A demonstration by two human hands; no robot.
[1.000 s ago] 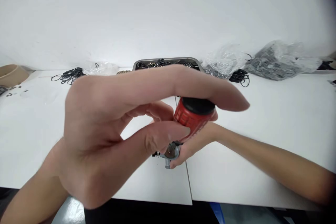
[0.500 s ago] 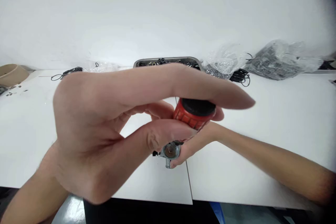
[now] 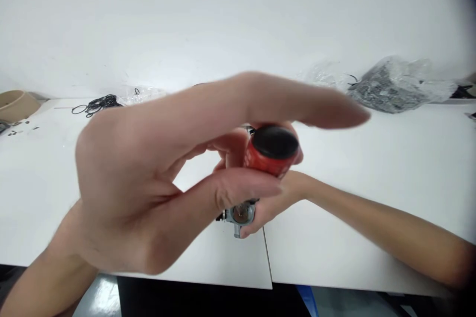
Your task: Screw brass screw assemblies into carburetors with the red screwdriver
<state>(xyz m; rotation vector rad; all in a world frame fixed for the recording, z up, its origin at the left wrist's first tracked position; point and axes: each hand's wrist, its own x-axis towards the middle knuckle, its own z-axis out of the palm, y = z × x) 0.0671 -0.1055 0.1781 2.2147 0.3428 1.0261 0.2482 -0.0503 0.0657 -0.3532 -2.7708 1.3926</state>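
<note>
White wall (image 3: 238, 20) fills the upper half of the head view, and below it runs a white tabletop (image 3: 353, 252) split by a thin dark seam. Along the back of the table lie a tangle of thin black cords (image 3: 102, 105), a heap of clear plastic film (image 3: 145, 95) beside it and, to the right, a clear plastic bag full of small grey pieces (image 3: 390, 86). At the far left stands a beige round-walled container (image 3: 20, 107), with tiny dark bits (image 3: 18, 131) scattered near it.

Large in the foreground, the left hand (image 3: 145, 178) grips a stubby red handle with a flat black end cap (image 3: 266, 159): the thumb presses its near side, other fingers curl behind it, and the index finger stretches out straight past the cap. The handle is tilted, its round black end facing up toward the camera, its red side slightly blurred; its lower end is hidden behind the thumb.

Just below, near the middle of the view, is a small grey metal part with a round opening (image 3: 242, 214). Its bowl looks brownish inside, a short tube points down from the rim, and a black piece sticks out on the left. The right hand (image 3: 266, 213) grasps it from the right, one fingertip beside the tube; its remaining fingers are mostly hidden.
</note>
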